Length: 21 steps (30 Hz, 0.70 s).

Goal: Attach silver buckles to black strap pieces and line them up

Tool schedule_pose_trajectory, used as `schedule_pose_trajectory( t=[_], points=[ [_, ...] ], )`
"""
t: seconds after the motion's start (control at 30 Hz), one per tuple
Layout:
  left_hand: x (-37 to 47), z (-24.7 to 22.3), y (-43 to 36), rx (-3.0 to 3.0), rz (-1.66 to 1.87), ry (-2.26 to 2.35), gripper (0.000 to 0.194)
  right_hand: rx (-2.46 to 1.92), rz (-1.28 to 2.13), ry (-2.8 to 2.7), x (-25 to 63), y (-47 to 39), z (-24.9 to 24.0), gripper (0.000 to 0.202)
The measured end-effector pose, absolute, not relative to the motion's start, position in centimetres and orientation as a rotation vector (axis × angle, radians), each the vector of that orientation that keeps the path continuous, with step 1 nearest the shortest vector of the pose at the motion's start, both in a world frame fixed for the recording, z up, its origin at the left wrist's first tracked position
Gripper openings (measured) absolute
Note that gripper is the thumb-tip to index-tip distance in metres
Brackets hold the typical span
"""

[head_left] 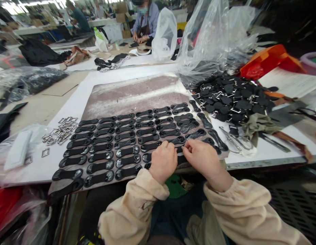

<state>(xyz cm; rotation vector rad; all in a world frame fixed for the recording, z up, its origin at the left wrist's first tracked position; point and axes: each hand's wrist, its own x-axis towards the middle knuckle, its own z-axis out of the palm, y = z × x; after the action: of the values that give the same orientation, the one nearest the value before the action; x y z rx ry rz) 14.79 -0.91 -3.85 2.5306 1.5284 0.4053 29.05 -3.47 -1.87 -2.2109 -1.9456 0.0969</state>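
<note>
Black strips (100, 168) with rounded, glossy ends lie in rows across the near part of a brownish board (117, 95) on the white-covered desk (40, 173). At the board's near edge, both hands are over the rows, the left hand (163, 158) with fingers curled down, the right hand (201, 158) with thumb and forefinger drawn close together. One dark strip (180, 149) shows between them; whether either grips it I cannot tell.

The strips in the rows lie flat, with no metal visible on them. Loose metal buckles (62, 131) sit in a pile on the left. On the far right, a heap of black pieces (231, 97) already carries metal fittings, so those look further along; most strips here seem coated but unfolded.
</note>
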Motion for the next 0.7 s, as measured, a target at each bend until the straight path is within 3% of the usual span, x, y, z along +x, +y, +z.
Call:
schedule_pose_trajectory(
  t=[0.47,0.7],
  points=[
    [14.6,-3.2,-0.9,2.452,0.42,1.535,0.012,-2.242,0.053,-1.973,28.9,-3.4,-2.0,0.013],
    [13.1,-0.7,-1.2,2.475,0.475,1.505,0.029,-2.154,-0.033,-1.914,30.4,-3.9,-1.7,0.014]
  ],
)
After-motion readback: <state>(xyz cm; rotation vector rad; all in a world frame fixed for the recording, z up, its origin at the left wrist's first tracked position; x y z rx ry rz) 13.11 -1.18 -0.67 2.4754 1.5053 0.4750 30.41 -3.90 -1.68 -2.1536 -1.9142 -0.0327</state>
